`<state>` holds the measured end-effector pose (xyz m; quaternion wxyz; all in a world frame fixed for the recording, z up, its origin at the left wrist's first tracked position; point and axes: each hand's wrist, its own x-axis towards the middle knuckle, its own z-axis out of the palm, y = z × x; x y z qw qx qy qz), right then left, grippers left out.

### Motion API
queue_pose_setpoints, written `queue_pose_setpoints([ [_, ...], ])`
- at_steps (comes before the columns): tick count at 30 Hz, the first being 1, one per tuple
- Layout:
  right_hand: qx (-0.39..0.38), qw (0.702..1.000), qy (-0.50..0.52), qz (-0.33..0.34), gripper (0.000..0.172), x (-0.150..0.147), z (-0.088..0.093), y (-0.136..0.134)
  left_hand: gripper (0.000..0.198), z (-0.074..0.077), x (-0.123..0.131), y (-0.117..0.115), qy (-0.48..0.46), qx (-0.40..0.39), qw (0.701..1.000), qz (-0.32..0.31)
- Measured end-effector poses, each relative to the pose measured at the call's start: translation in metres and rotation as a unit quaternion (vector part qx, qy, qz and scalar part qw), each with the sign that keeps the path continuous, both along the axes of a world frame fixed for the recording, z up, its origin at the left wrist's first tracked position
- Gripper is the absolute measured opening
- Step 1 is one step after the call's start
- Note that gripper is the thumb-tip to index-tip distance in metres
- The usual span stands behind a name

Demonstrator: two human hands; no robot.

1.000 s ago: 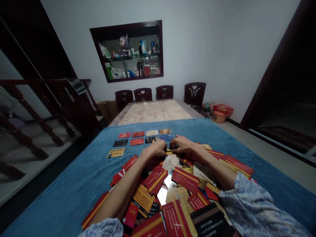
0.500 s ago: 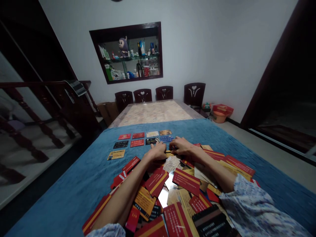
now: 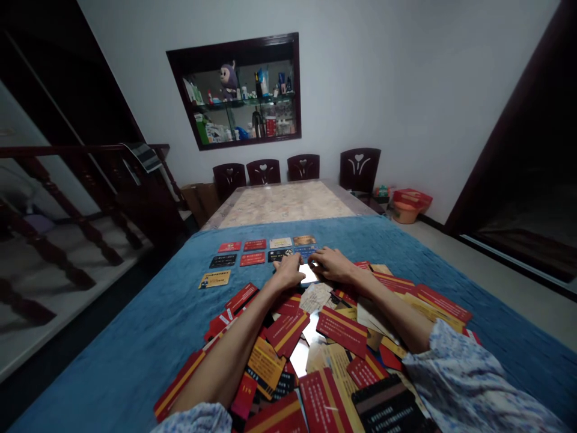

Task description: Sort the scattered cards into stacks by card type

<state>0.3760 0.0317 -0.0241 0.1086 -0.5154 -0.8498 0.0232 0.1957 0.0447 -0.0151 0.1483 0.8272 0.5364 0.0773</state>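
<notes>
My left hand (image 3: 288,273) and my right hand (image 3: 332,264) meet at the far edge of a loose pile of cards (image 3: 333,337) on a blue cloth (image 3: 135,337). Both have curled fingers and pinch a pale, shiny card (image 3: 309,275) between them, just above the cloth. Just beyond the hands, cards lie in tidy rows: a red card (image 3: 229,246), a white card (image 3: 280,242), a black card (image 3: 222,261), a blue card (image 3: 306,250). A yellow card (image 3: 214,279) lies alone at the left. My forearms rest over the pile.
Beyond the cloth is a bare marble tabletop (image 3: 283,204) with several dark chairs (image 3: 359,168) at its far end. A wooden stair railing (image 3: 90,174) runs on the left. A wall niche (image 3: 238,90) holds bottles and a toy. Red tubs (image 3: 408,204) sit on the floor.
The card between my hands showed only a yellow edge before; its pale, shiny face shows now. Both hands have crept slightly towards the rows of cards.
</notes>
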Motion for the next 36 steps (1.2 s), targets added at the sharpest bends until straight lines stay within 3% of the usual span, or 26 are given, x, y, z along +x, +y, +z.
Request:
queue_pose_setpoints([
  [7,-0.037,0.999,-0.012,-0.002,0.039,0.003,0.002,0.0,0.026,-0.005,-0.003,-0.001,0.007,0.069,0.997,-0.026],
  [12,-0.066,0.997,-0.027,0.0,0.052,0.005,0.006,0.0,0.022,0.001,-0.004,-0.003,0.027,0.082,0.995,-0.044],
  [23,-0.043,0.998,-0.022,0.041,0.042,0.007,0.001,0.005,0.043,0.022,-0.008,-0.007,0.114,0.037,0.99,-0.079],
  [31,-0.023,0.998,-0.014,0.059,0.037,0.008,-0.001,0.007,0.022,0.025,-0.012,-0.002,0.139,-0.002,0.984,-0.114],
  [36,-0.01,0.997,0.012,0.082,0.031,0.011,-0.004,0.01,0.023,0.023,-0.014,0.001,0.131,0.01,0.985,-0.111],
])
